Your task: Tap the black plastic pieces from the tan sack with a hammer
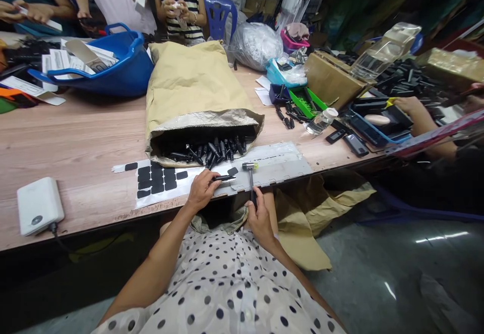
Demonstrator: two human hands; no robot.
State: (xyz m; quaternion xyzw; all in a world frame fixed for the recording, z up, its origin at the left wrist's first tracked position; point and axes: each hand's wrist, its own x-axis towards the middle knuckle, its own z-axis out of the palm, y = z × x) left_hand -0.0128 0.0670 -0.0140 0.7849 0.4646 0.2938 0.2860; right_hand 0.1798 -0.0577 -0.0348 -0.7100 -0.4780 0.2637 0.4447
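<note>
My left hand (203, 187) pinches a slim black pen-like part (224, 177), which lies low over the grey board (282, 160) at the table's front edge. In my right hand (260, 213) is the dark handle of a small hammer (251, 175); its head, black with a yellow end, rests over the board just right of the part. Between the two, a small black pad (232, 171) shows. Behind my hands, an open paper sack (189, 81) lies on its side with several black parts (214, 150) at its mouth. Left of them is a sheet of black stickers (157, 178).
A white box with a cable (40, 205) sits at the left. Behind are a blue basin (113, 71), a green tray (307, 102), a bottle (321, 121) and a cardboard box (333, 79). People work across the table, and another person's hand (412, 112) is at the right.
</note>
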